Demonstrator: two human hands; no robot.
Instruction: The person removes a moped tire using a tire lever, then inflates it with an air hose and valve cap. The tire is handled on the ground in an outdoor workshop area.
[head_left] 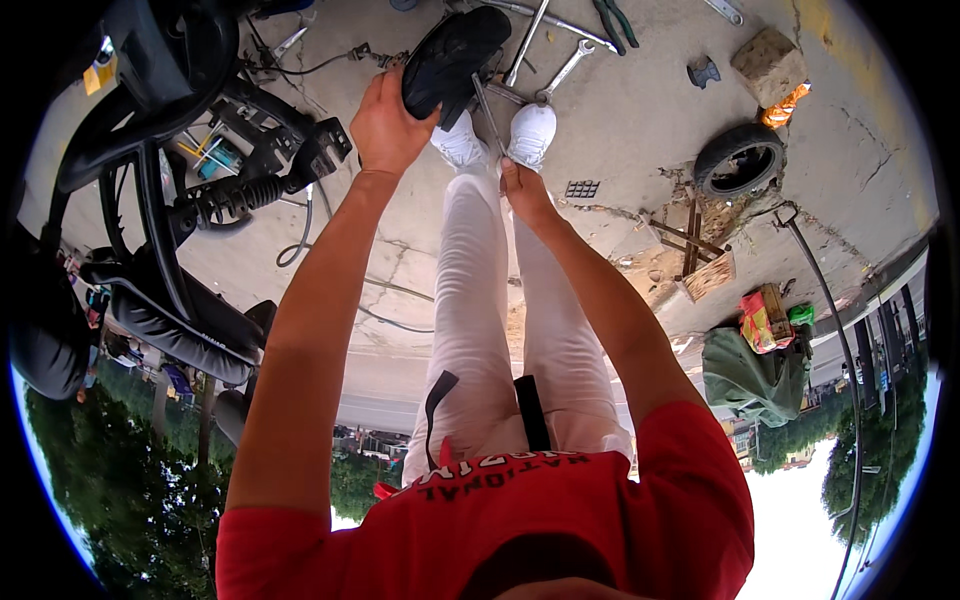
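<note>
My left hand is wrapped around the near left side of a thick, black, rounded thing that looks like a small tyre, standing just beyond my white shoes. Closed at the end of a thin metal rod is my right hand, low beside the right shoe. The rod's far end meets the tyre's right side; whether it goes inside cannot be seen. To the right of the tyre, a combination wrench and a long metal bar lie on the concrete.
A black scooter with an exposed spring stands at left. Pliers lie at the top. Rightward are a stone block, a loose tyre, a broken wooden frame and a green cover. A hose crosses the ground.
</note>
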